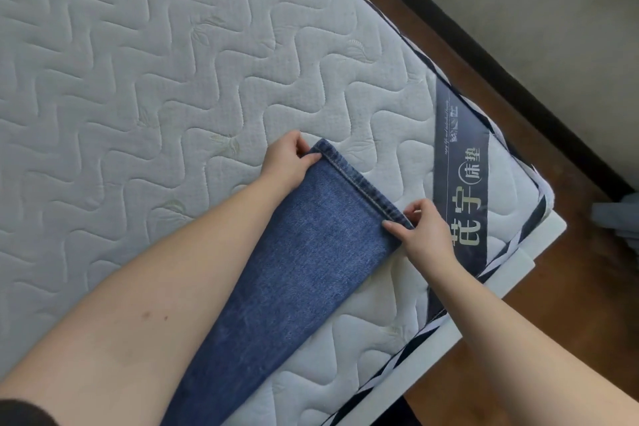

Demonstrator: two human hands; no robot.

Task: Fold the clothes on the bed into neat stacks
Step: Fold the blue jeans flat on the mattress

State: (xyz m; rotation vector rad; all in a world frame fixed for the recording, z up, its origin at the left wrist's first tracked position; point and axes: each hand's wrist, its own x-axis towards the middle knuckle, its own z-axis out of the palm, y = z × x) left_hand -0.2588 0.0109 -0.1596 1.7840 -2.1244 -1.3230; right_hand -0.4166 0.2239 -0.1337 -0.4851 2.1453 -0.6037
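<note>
A pair of blue jeans (297, 270) lies flat on the quilted white mattress (138, 79), its legs stacked and running from the bottom edge of the view up to the stitched hem. My left hand (288, 159) pinches the far left corner of the hem between thumb and fingers. My right hand (420, 228) pinches the hem's right corner near the mattress edge. The waist end of the jeans is out of view below.
A dark label band (463, 183) with printed characters crosses the mattress corner on the right. Beyond the mattress edge lie the white bed base (539, 239), brown wooden floor (570, 304) and a dark skirting strip (484, 55). A grey object (619, 218) sits at the far right.
</note>
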